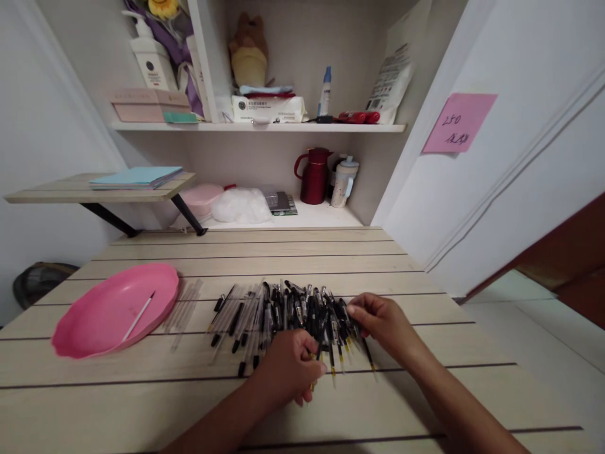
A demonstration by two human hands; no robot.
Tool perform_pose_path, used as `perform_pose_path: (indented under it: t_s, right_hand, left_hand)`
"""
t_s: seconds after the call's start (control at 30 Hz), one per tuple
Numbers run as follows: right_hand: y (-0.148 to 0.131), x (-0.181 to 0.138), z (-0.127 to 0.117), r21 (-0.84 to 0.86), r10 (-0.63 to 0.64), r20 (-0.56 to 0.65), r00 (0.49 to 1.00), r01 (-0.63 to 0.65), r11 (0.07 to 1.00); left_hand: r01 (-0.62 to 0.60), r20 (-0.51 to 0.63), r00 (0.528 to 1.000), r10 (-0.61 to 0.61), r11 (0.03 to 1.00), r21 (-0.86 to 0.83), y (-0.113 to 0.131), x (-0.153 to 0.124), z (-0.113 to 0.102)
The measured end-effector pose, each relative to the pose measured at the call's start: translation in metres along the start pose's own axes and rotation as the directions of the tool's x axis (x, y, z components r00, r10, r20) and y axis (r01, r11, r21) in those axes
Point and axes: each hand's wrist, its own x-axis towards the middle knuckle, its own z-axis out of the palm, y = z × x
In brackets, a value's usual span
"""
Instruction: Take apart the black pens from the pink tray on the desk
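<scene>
A heap of pen parts covers the middle of the table. Clear pen barrels (246, 321) with black caps lie on its left side, and black pen caps (302, 302) crowd the centre. Dark pen refills (331, 353) with yellowish ends fan out towards the front right. In front of the heap, my left hand (290, 366) is closed in a pinch, apparently on a refill, mostly hidden by the fingers. My right hand (380, 321) is closed at the heap's right edge, thumb and forefinger together at the dark parts; what they grip is unclear.
A pink scalloped tray (108, 296) holding one white refill-like stick (138, 316) stands on the left. Several clear tubes (184, 309) lie between tray and heap. A raised wooden shelf (61, 189) overhangs the back left. Behind stand a red jug (316, 176) and a tumbler (345, 183).
</scene>
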Motion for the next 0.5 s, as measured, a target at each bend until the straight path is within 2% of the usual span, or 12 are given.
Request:
perform_pose_path:
  t_s: [0.1,0.17,0.27,0.37,0.43,0.47,0.5]
  right_hand:
    - [0.005,-0.008,0.006,-0.313,-0.068,0.061,0.996,0.084,0.946]
    - [0.006,-0.011,0.008,-0.431,-0.099,0.071,0.993,0.120,0.894]
    - [0.006,-0.014,0.005,-0.491,-0.122,0.073,0.990,0.142,0.859]
    - [0.009,-0.021,0.000,-0.504,-0.115,0.079,0.990,0.139,0.852]
    - [0.013,-0.029,-0.001,-0.537,-0.111,0.065,0.992,0.129,0.834]
    - [0.016,-0.034,0.000,-0.565,-0.120,0.039,0.992,0.121,0.816]
    - [0.018,-0.039,0.001,-0.598,-0.141,0.005,0.990,0.117,0.793]
  left_hand:
    - [-0.014,-0.029,0.999,0.015,0.999,0.038,0.007,0.008,0.002]
    - [-0.019,-0.053,0.998,0.022,0.998,0.057,0.010,0.013,0.004]
    - [-0.063,-0.081,0.994,0.070,0.994,0.095,0.014,0.015,0.004]
    - [-0.158,-0.120,0.976,0.181,0.971,0.181,0.014,0.006,-0.004]
    - [-0.243,-0.208,0.926,0.314,0.919,0.309,0.010,-0.006,-0.017]
    - [-0.280,-0.267,0.874,0.406,0.870,0.407,0.005,-0.012,-0.026]
    - [-0.297,-0.329,0.796,0.508,0.801,0.520,-0.001,-0.017,-0.037]
